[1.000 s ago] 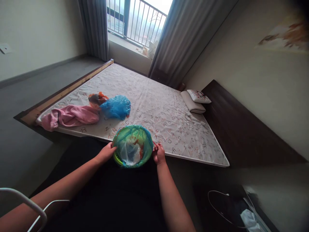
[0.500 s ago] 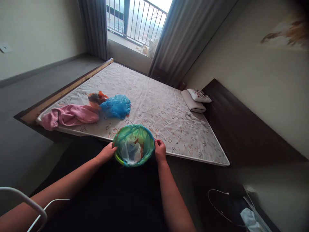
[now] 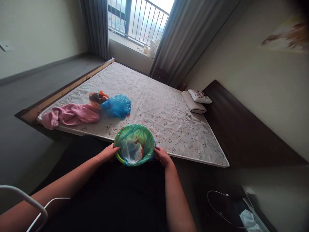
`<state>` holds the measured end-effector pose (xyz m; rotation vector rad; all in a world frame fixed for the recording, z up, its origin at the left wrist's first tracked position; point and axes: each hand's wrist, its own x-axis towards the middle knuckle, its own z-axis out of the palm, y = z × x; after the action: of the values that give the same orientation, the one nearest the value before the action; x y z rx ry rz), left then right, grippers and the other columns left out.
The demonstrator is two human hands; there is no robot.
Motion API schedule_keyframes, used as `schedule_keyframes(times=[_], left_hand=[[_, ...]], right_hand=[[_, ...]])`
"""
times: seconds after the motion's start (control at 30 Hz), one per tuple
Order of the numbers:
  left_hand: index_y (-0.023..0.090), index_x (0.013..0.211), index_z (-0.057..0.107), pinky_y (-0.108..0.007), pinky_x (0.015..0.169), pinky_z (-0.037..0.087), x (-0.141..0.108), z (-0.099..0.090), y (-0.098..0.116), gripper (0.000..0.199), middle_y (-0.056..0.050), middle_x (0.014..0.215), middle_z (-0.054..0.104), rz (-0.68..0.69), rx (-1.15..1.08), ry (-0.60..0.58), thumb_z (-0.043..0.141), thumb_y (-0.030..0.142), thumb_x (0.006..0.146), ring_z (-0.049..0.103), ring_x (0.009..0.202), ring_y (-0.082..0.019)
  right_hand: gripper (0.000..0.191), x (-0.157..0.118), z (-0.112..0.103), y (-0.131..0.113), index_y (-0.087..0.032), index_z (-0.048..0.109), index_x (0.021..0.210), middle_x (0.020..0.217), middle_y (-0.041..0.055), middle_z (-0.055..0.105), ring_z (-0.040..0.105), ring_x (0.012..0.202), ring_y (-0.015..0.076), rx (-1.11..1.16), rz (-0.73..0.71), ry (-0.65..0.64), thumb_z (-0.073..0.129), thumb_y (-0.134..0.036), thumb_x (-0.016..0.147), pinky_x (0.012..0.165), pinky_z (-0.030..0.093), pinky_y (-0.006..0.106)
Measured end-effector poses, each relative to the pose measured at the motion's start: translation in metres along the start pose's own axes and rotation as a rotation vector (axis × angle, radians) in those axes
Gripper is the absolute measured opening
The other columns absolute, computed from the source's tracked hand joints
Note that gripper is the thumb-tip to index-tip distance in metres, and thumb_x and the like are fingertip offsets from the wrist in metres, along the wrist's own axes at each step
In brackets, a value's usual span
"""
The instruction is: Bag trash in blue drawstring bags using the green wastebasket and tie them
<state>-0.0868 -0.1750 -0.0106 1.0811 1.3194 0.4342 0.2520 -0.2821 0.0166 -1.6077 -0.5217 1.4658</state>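
Observation:
A round green bin lined with a blue-green plastic bag sits below me, at the near edge of the mattress. Crumpled white plastic and a bit of orange lie inside it. My left hand grips the bin's left rim and the bag's edge. On the right rim, my right hand holds the bag's edge. Both forearms reach in from the bottom of the view.
The bare mattress, printed with letters, carries a pink cloth, a blue plastic bag, an orange-brown bundle and two pillows. A white rack stands bottom left. Cables and clutter lie bottom right.
My right hand has slid down and along the bin's right rim, pulling the bag's edge lower. The left hand has shifted slightly right on the left rim.

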Motion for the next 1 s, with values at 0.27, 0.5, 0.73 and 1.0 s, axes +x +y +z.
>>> schedule_keyframes(times=[0.27,0.5,0.73,1.0], left_hand=[[0.016,0.113,0.067,-0.033,0.058,0.06,-0.002,0.001,0.001,0.053,-0.01,0.084,0.078,-0.004,-0.041,-0.056,0.082,0.047,0.072,0.076,0.068,-0.029],[0.018,0.128,0.054,-0.029,0.046,0.053,-0.001,0.0,0.001,0.076,-0.009,0.086,0.075,0.02,-0.164,-0.184,0.071,0.072,0.078,0.073,0.058,-0.025],[0.014,0.111,0.062,-0.022,0.045,0.041,-0.012,-0.005,0.019,0.078,0.003,0.061,0.059,0.289,-0.372,-0.052,0.078,0.076,0.067,0.052,0.047,-0.012],[0.015,0.102,0.06,-0.025,0.049,0.048,-0.011,-0.009,0.019,0.08,0.001,0.067,0.064,0.242,-0.379,0.153,0.074,0.083,0.063,0.058,0.053,-0.015]], right_hand=[[0.043,-0.012,0.003,-0.008,-0.018,0.07,0.095,0.077,0.0004,0.073,0.065,0.063,0.0137,0.05,-0.099,-0.007,0.088,-0.043,0.065,0.061,0.057,0.027],[0.036,-0.027,0.022,-0.024,-0.021,0.063,0.093,0.069,-0.0034,0.067,0.06,0.055,0.0142,0.123,-0.093,0.042,0.082,-0.042,0.072,0.05,0.056,0.029],[0.023,-0.032,0.059,-0.024,-0.022,0.057,0.088,0.068,-0.0048,0.066,0.063,0.059,0.0125,0.537,-0.164,0.023,0.077,-0.029,0.079,0.059,0.057,0.026],[0.011,-0.04,0.072,-0.025,-0.023,0.057,0.09,0.077,-0.0016,0.07,0.068,0.07,0.0161,0.627,-0.114,0.108,0.067,-0.022,0.085,0.071,0.059,0.032]])
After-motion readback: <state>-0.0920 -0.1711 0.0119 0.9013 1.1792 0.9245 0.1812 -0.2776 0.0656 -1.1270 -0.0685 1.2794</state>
